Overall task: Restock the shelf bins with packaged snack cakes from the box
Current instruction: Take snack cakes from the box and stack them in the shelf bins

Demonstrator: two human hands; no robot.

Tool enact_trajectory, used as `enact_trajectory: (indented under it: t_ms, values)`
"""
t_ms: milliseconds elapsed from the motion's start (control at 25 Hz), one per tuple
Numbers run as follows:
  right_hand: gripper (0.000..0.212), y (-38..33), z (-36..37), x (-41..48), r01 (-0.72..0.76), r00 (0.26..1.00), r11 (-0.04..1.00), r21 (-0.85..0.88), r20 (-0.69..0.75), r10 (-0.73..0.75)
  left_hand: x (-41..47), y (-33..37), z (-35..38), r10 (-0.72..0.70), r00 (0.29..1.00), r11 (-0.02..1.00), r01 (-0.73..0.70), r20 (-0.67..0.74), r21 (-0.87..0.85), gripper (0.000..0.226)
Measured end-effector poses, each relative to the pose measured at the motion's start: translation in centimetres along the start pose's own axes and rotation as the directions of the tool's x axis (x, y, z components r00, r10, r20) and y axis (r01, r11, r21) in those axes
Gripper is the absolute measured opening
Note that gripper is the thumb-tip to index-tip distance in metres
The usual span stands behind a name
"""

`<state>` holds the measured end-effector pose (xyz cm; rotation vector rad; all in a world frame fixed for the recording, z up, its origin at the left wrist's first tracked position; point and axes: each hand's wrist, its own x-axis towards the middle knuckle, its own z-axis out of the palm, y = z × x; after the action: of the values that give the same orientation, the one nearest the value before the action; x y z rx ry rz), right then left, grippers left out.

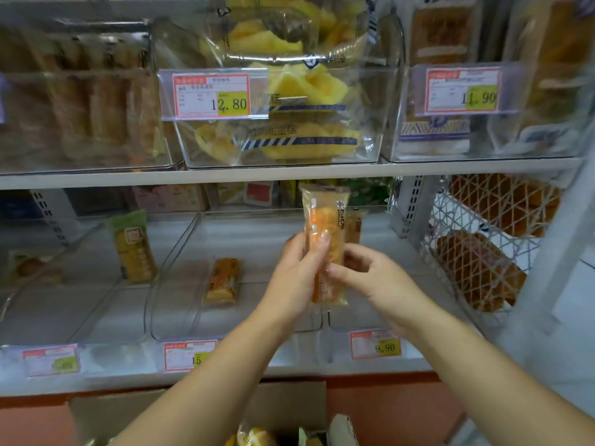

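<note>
The snack cake packet [325,243] at mid-frame is clear film over orange cake, with blue lettering along its right edge. To its left, the green-topped packet [132,246] turns yellow-orange lower down, and the smaller packet [223,280] is orange-brown. In the clear bin [370,146] at upper centre, the pale yellow cakes [289,82] carry a navy-and-white diagonal stripe. The price tag [211,94] is white, red-bordered, with a yellow block. At right, a white lattice basket [450,220] shows brown bread [476,268]. The shelf [322,171] is white. The box [289,403] at the bottom is brown cardboard.
</note>
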<state>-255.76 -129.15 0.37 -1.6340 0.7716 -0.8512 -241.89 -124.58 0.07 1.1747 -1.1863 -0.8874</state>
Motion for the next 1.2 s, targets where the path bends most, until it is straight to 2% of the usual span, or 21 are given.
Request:
enact_trajectory:
  t_ms: [80, 160, 240, 360, 480, 600, 800, 1040, 1200]
  values:
    - [0.025, 1.7, -1.8, 1.5, -0.018, 0.975, 1.0, 0.01, -0.222, 0.02, 0.8, -0.7, -0.3, 0.018, 1.0, 0.977, -0.02, 0.014, 0.213, 0.052]
    - [0.028, 3.8, -4.5, 3.7, -0.104, 0.895, 0.988, -0.113, -0.443, 0.044, 1.1, -2.1, -0.7, -0.048, 0.998, 0.893, 0.024, 0.042, 0.449, 0.079]
    - [0.033, 5.5, -6.7, 6.1, -0.243, 0.848, 0.93, -0.277, -0.526, 0.064, 1.3, -3.9, -1.0, -0.13, 0.99, 0.841, 0.08, 0.056, 0.535, 0.091]
    - [0.023, 7.8, -8.1, 10.2, -0.411, 0.828, 0.794, -0.448, -0.548, 0.119, 1.9, -5.6, -1.1, -0.129, 0.987, 0.873, 0.068, 0.095, 0.483, 0.081]
    - [0.019, 10.5, -8.6, 13.2, -0.5, 0.796, 0.733, -0.46, -0.577, 0.181, 2.2, -6.1, -1.2, -0.113, 0.987, 0.884, 0.049, 0.112, 0.465, 0.075]
    - [0.023, 11.7, -8.7, 14.1, -0.53, 0.79, 0.73, -0.431, -0.565, 0.24, 2.3, -6.1, -1.2, -0.12, 0.986, 0.878, 0.049, 0.118, 0.476, 0.075]
    - [0.039, 11.2, -8.2, 13.4, -0.479, 0.799, 0.781, -0.4, -0.568, 0.198, 2.1, -6.1, -1.2, -0.103, 0.987, 0.878, 0.034, 0.121, 0.477, 0.073]
    - [0.046, 11.2, -7.7, 12.9, -0.477, 0.797, 0.751, -0.457, -0.585, 0.15, 2.1, -6.1, -1.2, -0.079, 0.99, 0.878, 0.014, 0.117, 0.479, 0.063]
    - [0.056, 11.2, -7.9, 12.8, -0.483, 0.805, 0.742, -0.464, -0.57, 0.167, 2.3, -6.5, -1.4, -0.079, 0.99, 0.872, 0.013, 0.114, 0.49, 0.068]
